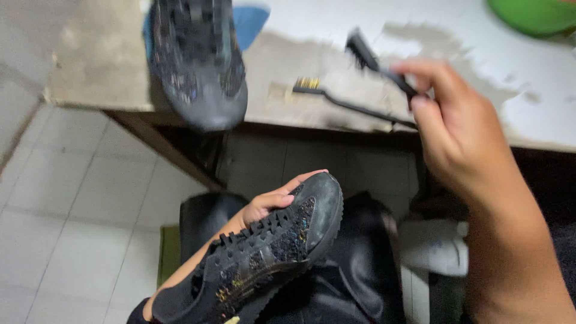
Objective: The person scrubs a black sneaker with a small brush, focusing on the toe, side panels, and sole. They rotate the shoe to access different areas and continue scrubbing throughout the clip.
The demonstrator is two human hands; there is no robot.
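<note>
My left hand point(271, 201) grips a black lace-up shoe point(264, 252) with glittery side panels, held over my lap with its toe pointing up and right. My right hand point(459, 129) is raised above the table edge and pinches the handle of a small black brush point(375, 63) whose bristles point up-left. A second thin brush with brass bristles point(336, 99) lies on the table just left of my right hand. The matching black shoe point(198, 60) rests on the table, its toe hanging over the front edge.
The worn white table point(480, 54) spans the top. A blue cloth point(249, 24) lies under the far shoe, and a green bowl point(534, 15) sits at the top right. White floor tiles point(72, 198) spread at left. Dark clothing and a white object point(435, 246) fill my lap.
</note>
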